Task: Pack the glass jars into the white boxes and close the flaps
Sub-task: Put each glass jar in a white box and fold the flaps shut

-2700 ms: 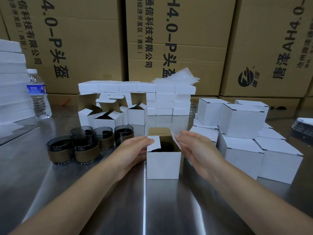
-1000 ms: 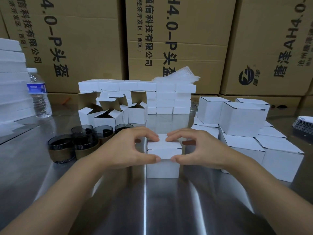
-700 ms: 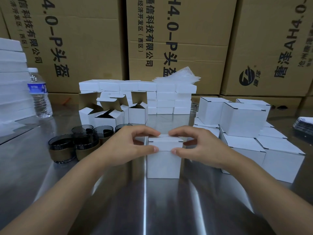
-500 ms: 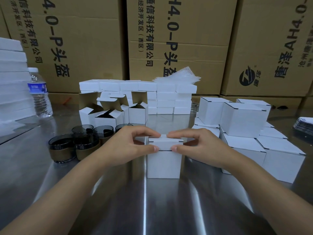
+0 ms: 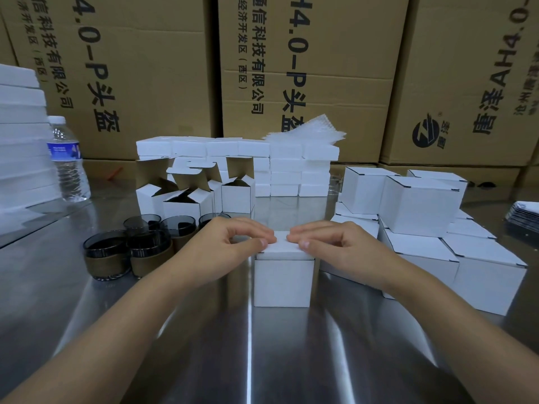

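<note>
One white box (image 5: 283,279) stands in the middle of the steel bench (image 5: 204,345), its lid folded down flat. Both hands are on its top. The left hand (image 5: 230,247) curls over the left side of the lid, with its fingertips on the top face and its thumb at the front edge. The right hand (image 5: 339,249) mirrors it on the right side. The two sets of fingertips nearly meet over the middle of the lid, so each hand pinches the box top between fingers and thumb.

Five glass jars (image 5: 106,258) stand in a cluster toward the bench's left edge, just beside the left forearm. They are of dark glass, and the two in front wear a brown band. There are two in front and three behind, the rightmost partly hidden by the left hand.

Behind the jars are the open boxes (image 5: 182,204), flaps raised. Three are plain to see and a fourth is partly hidden between them.

Toward the right edge the closed boxes (image 5: 420,207) are piled in two layers. Three sit on top; those beneath are too overlapped to count.

One water bottle (image 5: 67,161) stands near the far left corner. A wall of flat white packs (image 5: 287,170) runs along the far edge, in front of three brown cartons (image 5: 306,68).
</note>
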Demonstrator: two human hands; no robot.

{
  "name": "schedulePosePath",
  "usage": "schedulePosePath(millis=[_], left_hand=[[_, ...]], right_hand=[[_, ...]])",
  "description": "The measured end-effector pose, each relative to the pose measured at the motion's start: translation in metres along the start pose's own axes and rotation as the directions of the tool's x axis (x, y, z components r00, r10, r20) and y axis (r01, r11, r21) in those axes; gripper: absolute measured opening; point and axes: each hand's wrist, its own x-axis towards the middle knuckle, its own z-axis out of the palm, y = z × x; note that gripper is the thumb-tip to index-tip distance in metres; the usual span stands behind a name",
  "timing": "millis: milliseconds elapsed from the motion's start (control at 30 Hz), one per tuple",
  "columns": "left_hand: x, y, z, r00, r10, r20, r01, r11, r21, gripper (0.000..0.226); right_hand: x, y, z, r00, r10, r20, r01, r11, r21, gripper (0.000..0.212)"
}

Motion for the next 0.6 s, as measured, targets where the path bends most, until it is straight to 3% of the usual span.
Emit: schedulePosePath(millis=[133, 333, 433, 500, 600], left_hand=[[0.000, -0.001, 0.000, 1.000, 0.016, 0.014, -0.016, 1.000, 0.025, 0.023], [-0.002, 0.002, 0.001, 1.000, 0.011, 0.004, -0.011, 1.000, 0.001, 0.025], [-0.003, 0.004, 0.002, 1.000, -0.001, -0.006, 0.001, 1.000, -0.007, 0.025], [-0.003, 0.004, 0.003, 1.000, -0.009, -0.020, 0.008, 1.000, -0.025, 0.026], [-0.003, 0.003, 0.005, 0.999, -0.011, -0.049, 0.008, 0.998, -0.068, 0.025]], right_hand=[[0.000, -0.002, 0.002, 1.000, -0.005, 0.021, 0.006, 0.998, -0.063, 0.016], [0.001, -0.004, 0.004, 0.999, 0.044, 0.031, -0.044, 0.999, -0.007, 0.017], [0.000, -0.010, 0.012, 0.998, 0.049, -0.038, -0.051, 0.997, -0.061, 0.022], [-0.002, -0.015, 0.023, 0.990, 0.053, -0.129, -0.071, 0.988, -0.139, 0.004], [-0.008, -0.021, 0.048, 0.967, -0.011, -0.253, -0.108, 0.885, -0.453, 0.059]])
